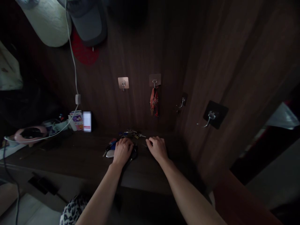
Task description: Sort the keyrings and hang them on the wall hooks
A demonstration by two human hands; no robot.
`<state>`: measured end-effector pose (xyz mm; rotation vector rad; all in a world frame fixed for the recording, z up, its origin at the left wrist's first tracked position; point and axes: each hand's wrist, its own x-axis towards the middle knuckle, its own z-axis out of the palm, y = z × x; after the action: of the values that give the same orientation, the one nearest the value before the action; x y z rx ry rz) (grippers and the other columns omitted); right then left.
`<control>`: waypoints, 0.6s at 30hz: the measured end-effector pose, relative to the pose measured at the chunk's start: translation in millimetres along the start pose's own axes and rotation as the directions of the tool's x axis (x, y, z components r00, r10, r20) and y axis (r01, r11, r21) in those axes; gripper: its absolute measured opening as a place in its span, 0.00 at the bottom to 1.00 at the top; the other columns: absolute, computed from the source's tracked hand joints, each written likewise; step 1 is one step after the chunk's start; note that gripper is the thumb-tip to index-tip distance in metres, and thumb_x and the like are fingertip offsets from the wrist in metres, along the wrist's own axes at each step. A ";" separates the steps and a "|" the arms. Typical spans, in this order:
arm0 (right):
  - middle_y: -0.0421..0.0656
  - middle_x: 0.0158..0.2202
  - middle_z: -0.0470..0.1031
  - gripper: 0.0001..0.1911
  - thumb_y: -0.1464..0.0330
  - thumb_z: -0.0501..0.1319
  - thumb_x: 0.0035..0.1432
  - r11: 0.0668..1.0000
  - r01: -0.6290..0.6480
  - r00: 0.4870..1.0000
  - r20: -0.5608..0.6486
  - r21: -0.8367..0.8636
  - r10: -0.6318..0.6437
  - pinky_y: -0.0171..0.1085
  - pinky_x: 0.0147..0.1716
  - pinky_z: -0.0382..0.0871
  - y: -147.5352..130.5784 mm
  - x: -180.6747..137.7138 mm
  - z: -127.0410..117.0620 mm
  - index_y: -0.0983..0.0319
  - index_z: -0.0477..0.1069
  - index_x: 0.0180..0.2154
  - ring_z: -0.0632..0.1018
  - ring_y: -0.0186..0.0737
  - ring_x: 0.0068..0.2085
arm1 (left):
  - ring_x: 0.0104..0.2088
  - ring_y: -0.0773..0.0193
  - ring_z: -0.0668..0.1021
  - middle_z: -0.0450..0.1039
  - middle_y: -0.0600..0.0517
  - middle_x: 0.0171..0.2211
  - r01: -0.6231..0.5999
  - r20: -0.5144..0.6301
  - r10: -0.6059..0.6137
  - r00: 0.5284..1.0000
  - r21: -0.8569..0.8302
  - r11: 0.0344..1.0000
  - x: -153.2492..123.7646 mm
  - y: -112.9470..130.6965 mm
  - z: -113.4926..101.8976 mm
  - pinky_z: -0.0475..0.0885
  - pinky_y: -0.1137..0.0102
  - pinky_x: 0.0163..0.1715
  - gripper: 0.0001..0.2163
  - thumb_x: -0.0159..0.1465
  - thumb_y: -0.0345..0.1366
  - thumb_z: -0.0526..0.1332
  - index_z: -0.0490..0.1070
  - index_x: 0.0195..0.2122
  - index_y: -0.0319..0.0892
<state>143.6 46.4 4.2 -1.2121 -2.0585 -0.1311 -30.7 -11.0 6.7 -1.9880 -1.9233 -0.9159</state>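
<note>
Left hand [123,151] cups key bunch [131,134], grip unclear; right hand [157,148] rests open nearby; bunch sits below bare adhesive wall hook [123,83].

Far, a dark brown streaky wooden wall [150,47]. Middle, a gold and blue bunch of keys [130,134]. Near left, black-and-white spotted cloth [73,211].

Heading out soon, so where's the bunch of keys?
In the head view, the bunch of keys lies on the dark wooden ledge, just beyond the left hand and below a metal wall hook.
</note>
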 end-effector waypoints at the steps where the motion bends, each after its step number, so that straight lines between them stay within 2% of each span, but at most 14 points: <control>1: 0.41 0.27 0.74 0.14 0.66 0.52 0.59 1.000 0.005 1.000 -0.006 0.015 -0.005 0.36 0.35 0.52 0.0 0.1 1.2 0.60 0.68 0.24 0.70 0.37 0.34 | 0.41 0.57 0.71 0.72 0.50 0.37 0.005 -0.029 -0.007 1.000 -0.046 0.999 0.8 -0.5 0.0 0.63 0.62 0.42 0.09 0.62 0.37 0.51 0.70 0.31 0.44; 5: 0.41 0.28 0.74 0.13 0.66 0.52 0.60 0.995 0.013 1.000 -0.015 0.097 -0.012 0.35 0.36 0.53 0.2 0.8 5.2 0.60 0.68 0.24 0.71 0.37 0.35 | 0.35 0.62 0.73 0.71 0.51 0.32 0.054 -0.133 -0.099 0.986 -0.312 0.949 3.9 -1.8 1.3 0.66 0.67 0.38 0.11 0.63 0.40 0.50 0.68 0.33 0.42; 8: 0.41 0.29 0.74 0.13 0.66 0.51 0.60 0.981 0.011 1.000 -0.009 0.194 -0.009 0.35 0.36 0.55 -2.6 1.4 2.9 0.60 0.68 0.26 0.71 0.37 0.36 | 0.28 0.65 0.73 0.71 0.53 0.27 0.138 -0.108 -0.213 0.971 -0.475 0.869 4.8 -0.3 2.1 0.67 0.71 0.31 0.11 0.62 0.42 0.50 0.67 0.33 0.42; 10: 0.41 0.30 0.75 0.12 0.66 0.51 0.60 0.958 0.007 1.000 -0.002 0.286 -0.007 0.35 0.38 0.56 -7.4 1.5 -1.2 0.59 0.69 0.29 0.72 0.37 0.37 | 0.27 0.66 0.73 0.71 0.54 0.25 0.171 -0.071 -0.244 0.967 -0.527 0.832 4.9 2.0 1.9 0.67 0.73 0.30 0.11 0.62 0.43 0.51 0.67 0.33 0.42; 15: 0.41 0.36 0.75 0.09 0.66 0.53 0.58 0.850 0.021 0.999 0.016 0.526 -0.034 0.35 0.41 0.60 -22.9 0.6 -7.5 0.58 0.70 0.35 0.72 0.38 0.40 | 0.27 0.67 0.73 0.71 0.54 0.25 0.170 -0.011 -0.217 0.976 -0.582 0.795 4.7 7.4 1.5 0.66 0.74 0.30 0.12 0.61 0.44 0.52 0.69 0.32 0.41; 18: 0.41 0.34 0.74 0.08 0.66 0.54 0.57 0.800 0.030 0.998 0.020 0.600 -0.052 0.36 0.41 0.62 -27.2 0.1 -4.7 0.59 0.71 0.32 0.72 0.38 0.39 | 0.29 0.66 0.73 0.72 0.53 0.27 0.167 0.004 -0.202 0.979 -0.579 0.798 4.9 8.6 2.1 0.67 0.73 0.31 0.12 0.60 0.44 0.53 0.69 0.33 0.41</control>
<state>124.5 29.5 14.8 -0.7691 -1.9323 0.4999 -22.2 -6.9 10.1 -2.0408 -1.9931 -1.7752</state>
